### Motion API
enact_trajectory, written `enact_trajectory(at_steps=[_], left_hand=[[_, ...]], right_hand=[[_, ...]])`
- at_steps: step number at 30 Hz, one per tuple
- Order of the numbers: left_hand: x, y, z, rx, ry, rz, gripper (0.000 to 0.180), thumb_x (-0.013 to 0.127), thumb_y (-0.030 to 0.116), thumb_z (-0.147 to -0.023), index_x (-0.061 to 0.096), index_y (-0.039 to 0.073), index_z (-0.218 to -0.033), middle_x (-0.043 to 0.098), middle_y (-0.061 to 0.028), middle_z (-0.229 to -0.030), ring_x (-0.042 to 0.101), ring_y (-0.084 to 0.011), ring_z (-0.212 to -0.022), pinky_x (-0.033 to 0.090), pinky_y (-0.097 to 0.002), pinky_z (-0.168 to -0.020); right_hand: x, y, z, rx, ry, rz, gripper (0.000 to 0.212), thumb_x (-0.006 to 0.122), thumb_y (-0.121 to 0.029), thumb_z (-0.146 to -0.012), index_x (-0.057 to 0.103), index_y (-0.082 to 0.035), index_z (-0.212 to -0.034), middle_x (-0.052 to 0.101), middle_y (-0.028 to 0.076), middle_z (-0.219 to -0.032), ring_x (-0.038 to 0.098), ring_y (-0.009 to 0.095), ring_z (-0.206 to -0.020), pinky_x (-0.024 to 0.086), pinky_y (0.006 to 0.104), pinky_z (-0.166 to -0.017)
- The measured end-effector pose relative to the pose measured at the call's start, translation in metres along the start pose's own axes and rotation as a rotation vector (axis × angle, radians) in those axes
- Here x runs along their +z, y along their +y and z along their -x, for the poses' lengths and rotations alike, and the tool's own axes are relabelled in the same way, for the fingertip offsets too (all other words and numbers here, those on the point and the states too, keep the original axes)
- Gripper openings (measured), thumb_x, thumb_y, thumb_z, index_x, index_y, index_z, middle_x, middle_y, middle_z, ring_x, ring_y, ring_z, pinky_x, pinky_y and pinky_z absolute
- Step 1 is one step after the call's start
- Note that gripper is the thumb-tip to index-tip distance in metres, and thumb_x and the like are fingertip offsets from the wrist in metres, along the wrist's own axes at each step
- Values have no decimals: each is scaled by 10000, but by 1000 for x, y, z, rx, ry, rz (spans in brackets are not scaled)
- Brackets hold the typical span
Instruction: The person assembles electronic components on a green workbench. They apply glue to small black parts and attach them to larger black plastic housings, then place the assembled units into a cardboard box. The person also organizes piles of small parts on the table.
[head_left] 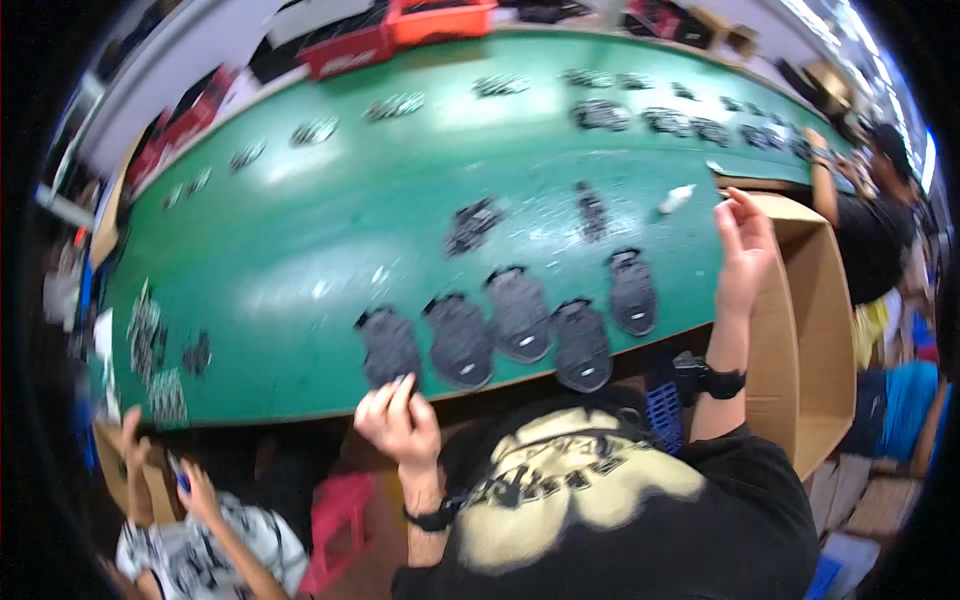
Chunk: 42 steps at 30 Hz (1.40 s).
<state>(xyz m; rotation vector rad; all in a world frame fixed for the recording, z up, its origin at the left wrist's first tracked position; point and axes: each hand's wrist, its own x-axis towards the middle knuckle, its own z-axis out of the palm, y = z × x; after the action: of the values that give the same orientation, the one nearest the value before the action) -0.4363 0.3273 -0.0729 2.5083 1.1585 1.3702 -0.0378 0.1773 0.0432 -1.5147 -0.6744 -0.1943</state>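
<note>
Several flat, dark, shoe-shaped pieces lie in a loose row along the table's near edge, among them a leftmost piece (390,343), a middle piece (520,313) and a right-hand piece (632,292). Most show a small pale mark at the lower end. My left hand (400,425) is at the lower end of the leftmost piece, its fingertips pinched together; what they hold, if anything, is too small to make out. Raised at the right, my right hand (745,250) has its fingers apart beside a white, small bottle-like thing (677,198) and touches none of the pieces.
On the green table (300,370) lie a dark pile (473,226), a narrow dark stack (591,212) and rows of small bundles farther back. A cardboard box (830,330) stands at my right. Co-workers sit at the lower left (200,550) and far right (870,220).
</note>
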Motion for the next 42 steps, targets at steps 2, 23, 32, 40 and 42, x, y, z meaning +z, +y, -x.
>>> enact_trajectory(at_steps=[2,23,32,40,42], left_hand=[[-2,10,4,38,62,30,213,641,28,-808,728,54,-1000,651,-78,-985,573,-278,-990,429,-444,-954],[69,149,-65,598,-708,478,445,733,100,-752,664,86,-1192,608,-97,-1260,552,-283,-1223,410,-503,-1076],[79,183,-45,624,-821,567,477,715,131,-781,637,23,-1239,597,-123,-1308,560,-272,-1235,399,-468,-1101],[83,180,-44,606,-817,581,468,707,123,-783,639,21,-1234,586,-130,-1320,559,-269,-1240,405,-461,-1096],[84,180,-44,608,-810,577,459,706,122,-783,644,23,-1226,586,-130,-1321,560,-269,-1241,405,-461,-1096]], right_hand=[[-27,38,-12,89,-61,162,577,807,-156,-826,578,-70,-1349,627,76,-1227,584,161,-1109,484,305,-897],[-45,58,44,480,-181,-773,250,616,-194,-992,521,-57,-1178,615,57,-867,526,108,-723,428,253,-638],[-46,32,86,357,-160,-316,164,684,-89,-902,611,-11,-1028,614,5,-843,528,52,-696,417,209,-622],[-46,31,103,247,-381,46,167,759,-44,-811,655,-8,-936,664,34,-855,642,81,-763,507,230,-661],[-45,33,104,204,-412,98,164,761,-46,-800,658,-7,-921,657,42,-835,649,100,-747,508,241,-653]])
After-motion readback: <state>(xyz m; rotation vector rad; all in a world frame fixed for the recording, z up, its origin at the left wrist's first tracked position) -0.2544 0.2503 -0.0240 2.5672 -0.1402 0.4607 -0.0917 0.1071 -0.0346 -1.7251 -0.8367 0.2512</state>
